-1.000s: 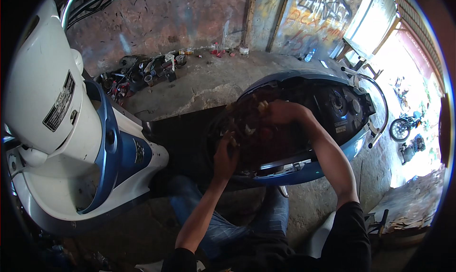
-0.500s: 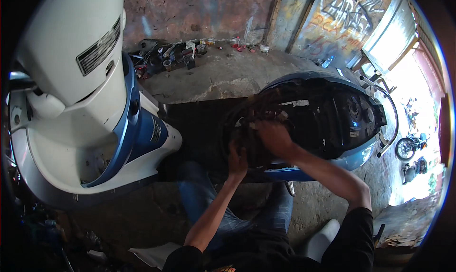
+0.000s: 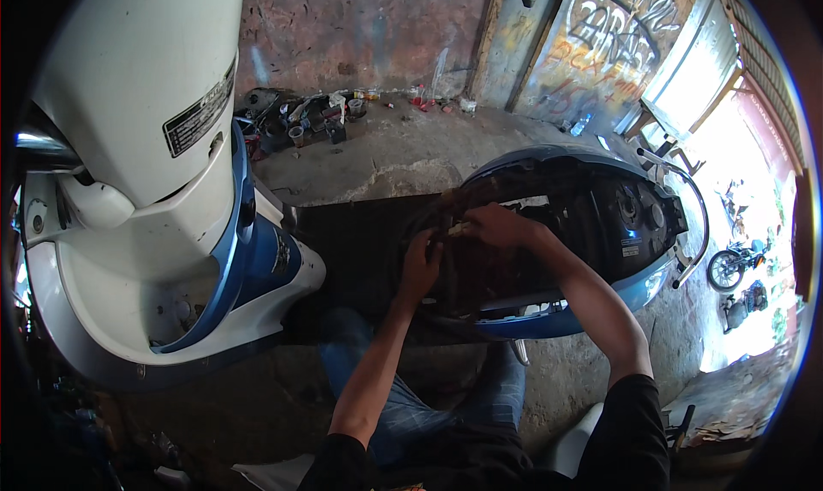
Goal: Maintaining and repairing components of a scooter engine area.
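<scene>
A blue and white motor scooter stands crosswise before me, its seat off and its dark engine bay open. Both my hands are over the front end of that bay, close together among dark wires. My right hand is closed, its fingertips pinching a small pale piece that looks like a wire connector. Just to the left, my left hand is closed too, fingers and thumb curled upward; what lies between them is lost in shadow. The fuel cap shows at the rear of the bay.
The scooter's white front shield rises at the left, and a chrome grab rail curves round the tail. Cups and dark parts lie along the far wall. A parked motorcycle is outside at the right.
The view has shifted slightly. My left hand has moved up toward my right fingertips, and my right hand has turned, with the pale piece now showing plainly at its fingers.
</scene>
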{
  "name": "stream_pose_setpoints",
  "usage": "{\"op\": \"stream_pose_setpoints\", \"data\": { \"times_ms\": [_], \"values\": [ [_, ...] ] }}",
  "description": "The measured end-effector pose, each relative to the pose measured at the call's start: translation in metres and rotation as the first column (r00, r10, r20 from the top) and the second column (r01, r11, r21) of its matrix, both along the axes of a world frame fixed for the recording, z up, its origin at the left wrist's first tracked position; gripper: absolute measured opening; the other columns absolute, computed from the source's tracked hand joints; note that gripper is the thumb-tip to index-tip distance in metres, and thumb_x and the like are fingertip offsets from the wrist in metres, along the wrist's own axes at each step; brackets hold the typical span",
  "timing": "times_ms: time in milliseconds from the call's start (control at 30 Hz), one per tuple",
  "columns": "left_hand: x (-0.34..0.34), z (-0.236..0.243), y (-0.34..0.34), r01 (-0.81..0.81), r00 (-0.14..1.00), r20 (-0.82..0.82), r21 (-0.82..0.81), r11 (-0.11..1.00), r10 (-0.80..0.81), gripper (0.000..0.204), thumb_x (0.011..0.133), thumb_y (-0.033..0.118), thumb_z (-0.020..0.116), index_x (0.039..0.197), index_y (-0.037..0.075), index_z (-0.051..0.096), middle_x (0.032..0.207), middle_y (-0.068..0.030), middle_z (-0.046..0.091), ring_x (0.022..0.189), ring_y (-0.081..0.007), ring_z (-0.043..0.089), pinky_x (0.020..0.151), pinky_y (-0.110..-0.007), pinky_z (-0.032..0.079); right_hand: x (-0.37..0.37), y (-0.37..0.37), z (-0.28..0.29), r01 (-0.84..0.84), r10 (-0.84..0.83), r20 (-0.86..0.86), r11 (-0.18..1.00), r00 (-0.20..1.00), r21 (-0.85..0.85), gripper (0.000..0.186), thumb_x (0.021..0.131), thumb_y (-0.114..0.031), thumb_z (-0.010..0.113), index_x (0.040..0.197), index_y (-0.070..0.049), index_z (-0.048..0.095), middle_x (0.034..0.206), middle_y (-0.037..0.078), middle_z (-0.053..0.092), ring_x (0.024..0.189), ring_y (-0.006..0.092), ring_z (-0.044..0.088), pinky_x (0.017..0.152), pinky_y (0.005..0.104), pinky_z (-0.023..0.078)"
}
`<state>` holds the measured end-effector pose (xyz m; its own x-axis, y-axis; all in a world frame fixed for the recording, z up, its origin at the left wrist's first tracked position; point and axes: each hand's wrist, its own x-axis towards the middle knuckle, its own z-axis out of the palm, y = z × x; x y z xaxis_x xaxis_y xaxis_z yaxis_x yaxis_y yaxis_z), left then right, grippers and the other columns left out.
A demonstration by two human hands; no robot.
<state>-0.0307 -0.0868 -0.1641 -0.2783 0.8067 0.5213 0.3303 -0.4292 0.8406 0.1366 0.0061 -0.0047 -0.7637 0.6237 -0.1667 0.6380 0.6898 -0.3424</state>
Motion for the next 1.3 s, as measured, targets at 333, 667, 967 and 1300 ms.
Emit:
{"op": "stream_pose_setpoints", "data": {
  "times_ms": [333, 667, 967, 1300],
  "values": [
    [0.003, 0.012, 0.006, 0.052, 0.998, 0.026, -0.019, 0.998, -0.052, 0.029, 0.092, 0.014, 0.065, 0.119, 0.003, 0.059, 0.112, -0.0173, 0.061, 0.108, -0.0341, 0.058, 0.091, -0.041, 0.045, 0.0, -0.013, 0.003, -0.031, 0.031, 0.002, 0.996, 1.0, 0.085, 0.037, 0.09, -0.033, 0.064, 0.108, -0.001, 0.066, 0.093, 0.026, 0.069, 0.091, 0.0421, 0.067, 0.084, 0.0496, 0.052],
    [0.005, 0.02, 0.004, 0.041, 0.992, -0.118, 0.027, 0.999, -0.037, 0.031, 0.087, 0.012, 0.068, 0.116, 0.0, 0.063, 0.118, -0.0182, 0.054, 0.114, -0.0347, 0.054, 0.097, -0.04, 0.044, -0.019, -0.021, -0.016, -0.175, 0.121, 0.183, 0.932, 0.976, 0.317, 0.042, 0.086, -0.038, 0.063, 0.1, 0.001, 0.064, 0.087, 0.022, 0.07, 0.081, 0.0401, 0.069, 0.074, 0.0487, 0.055],
    [0.008, 0.016, 0.011, 0.062, 0.981, -0.188, 0.042, 0.997, -0.053, 0.039, 0.088, 0.011, 0.064, 0.124, 0.001, 0.056, 0.124, -0.0222, 0.055, 0.12, -0.0426, 0.05, 0.102, -0.047, 0.04, -0.014, -0.009, -0.011, -0.227, 0.172, 0.184, 0.912, 0.968, 0.342, 0.047, 0.085, -0.047, 0.063, 0.1, -0.002, 0.065, 0.081, 0.02, 0.07, 0.077, 0.0375, 0.07, 0.071, 0.0468, 0.055],
    [0.004, 0.02, 0.013, 0.061, 0.968, -0.243, -0.011, 0.998, -0.062, 0.04, 0.085, 0.001, 0.06, 0.124, 0.001, 0.057, 0.127, -0.0215, 0.057, 0.122, -0.043, 0.051, 0.101, -0.047, 0.043, -0.011, -0.003, -0.02, -0.278, 0.208, 0.215, 0.883, 0.954, 0.379, 0.052, 0.084, -0.05, 0.063, 0.102, -0.001, 0.064, 0.079, 0.02, 0.069, 0.075, 0.0382, 0.069, 0.072, 0.0472, 0.054]
  ]
}}
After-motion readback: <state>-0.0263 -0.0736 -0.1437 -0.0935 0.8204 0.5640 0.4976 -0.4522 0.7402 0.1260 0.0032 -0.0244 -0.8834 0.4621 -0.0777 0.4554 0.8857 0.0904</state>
